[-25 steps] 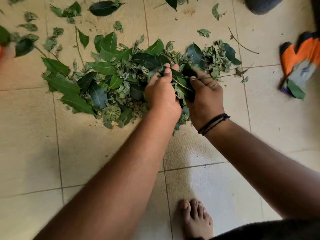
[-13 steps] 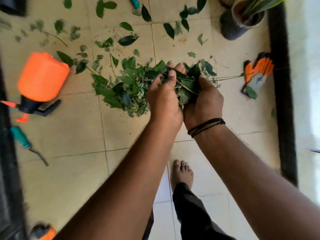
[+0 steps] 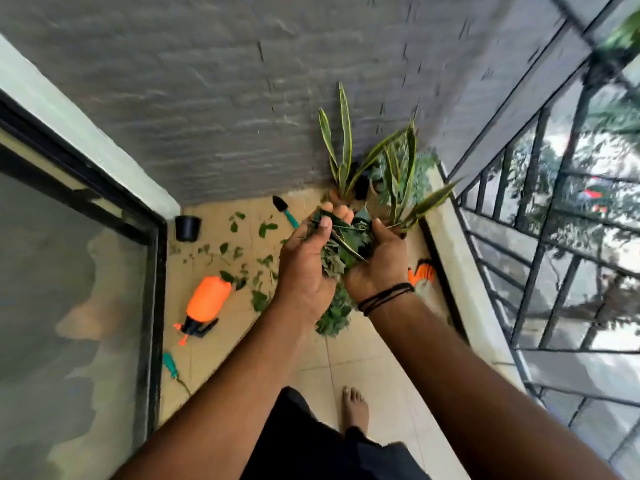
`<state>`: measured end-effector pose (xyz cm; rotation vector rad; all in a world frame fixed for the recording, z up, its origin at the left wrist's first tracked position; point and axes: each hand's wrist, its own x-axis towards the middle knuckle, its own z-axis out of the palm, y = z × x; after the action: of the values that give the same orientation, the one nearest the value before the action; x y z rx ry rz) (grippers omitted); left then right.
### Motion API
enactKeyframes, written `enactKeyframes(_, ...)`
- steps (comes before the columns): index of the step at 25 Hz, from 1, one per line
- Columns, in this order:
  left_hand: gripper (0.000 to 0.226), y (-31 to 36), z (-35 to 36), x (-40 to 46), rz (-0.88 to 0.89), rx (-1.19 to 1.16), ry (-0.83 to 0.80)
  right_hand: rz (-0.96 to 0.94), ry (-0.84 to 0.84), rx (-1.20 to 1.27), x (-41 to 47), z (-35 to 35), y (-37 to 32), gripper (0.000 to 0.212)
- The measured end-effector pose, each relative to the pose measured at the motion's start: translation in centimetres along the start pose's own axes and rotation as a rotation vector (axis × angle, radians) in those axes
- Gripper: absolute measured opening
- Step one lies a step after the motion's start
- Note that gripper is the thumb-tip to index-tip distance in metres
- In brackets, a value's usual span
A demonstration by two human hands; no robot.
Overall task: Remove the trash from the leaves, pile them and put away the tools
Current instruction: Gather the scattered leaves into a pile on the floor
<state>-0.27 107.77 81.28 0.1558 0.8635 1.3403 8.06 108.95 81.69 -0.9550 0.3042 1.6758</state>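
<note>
Two hands raised above the floor [image 3: 374, 344], cupped together around a bunch of leaves [image 3: 341, 242]: left hand [image 3: 304, 268] w/ fingers curled over the top, thumb pressed on the bunch; right hand [image 3: 379, 261] cupped against the other side, black cord on wrist. Some leaves hang below the hands. Loose leaves [image 3: 242, 258] scattered on tiles further back. Orange spray bottle [image 3: 205, 303] lies on its side, left of hands. Teal-handled trowel [image 3: 284, 210] near wall, small black pot [image 3: 187, 227] in corner, another teal-handled tool [image 3: 170, 365] by glass door [image 3: 69, 271]. Orange glove [image 3: 423, 273] on floor, partly hidden behind right wrist. Potted plants [image 3: 381, 168] in far corner beside railing [image 3: 554, 237]. One bare foot [image 3: 354, 408] on tiles.
</note>
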Motion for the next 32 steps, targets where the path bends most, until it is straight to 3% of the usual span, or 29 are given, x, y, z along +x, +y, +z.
enactKeyframes(7, 0.020, 5.3, -0.1, -0.6, -0.022, -0.044, -0.063, -0.110, -0.021, -0.105, -2.8, 4.4, 3.4, 0.049)
enactKeyframes(12, 0.019, 8.7, -1.1, 1.6, 0.133, 0.204, 0.051, -0.220, 0.101, -0.046, -1.5, 8.0, 6.6, 0.042)
enactKeyframes(17, 0.022, 8.3, 2.2, 1.6, 0.180, 0.375, -0.100, -0.429, 0.151, 0.061, -3.4, 8.6, 5.3, 0.033)
enactKeyframes(24, 0.019, 0.3, 8.1, -3.2, -0.279, 0.296, -0.339, -0.707, 0.170, 0.281, -10.2, 1.5, -0.4, 0.039)
enactKeyframes(29, 0.034, -8.1, 8.8, -15.9, -0.686, 0.498, -0.632, -0.963, 0.233, 0.549, -22.0, -10.7, -0.6, 0.043)
enactKeyframes(32, 0.028, -12.9, 7.2, -25.2, -0.815, 0.631, -0.774, -1.089, 0.311, 0.731, -28.6, -18.9, 2.1, 0.045)
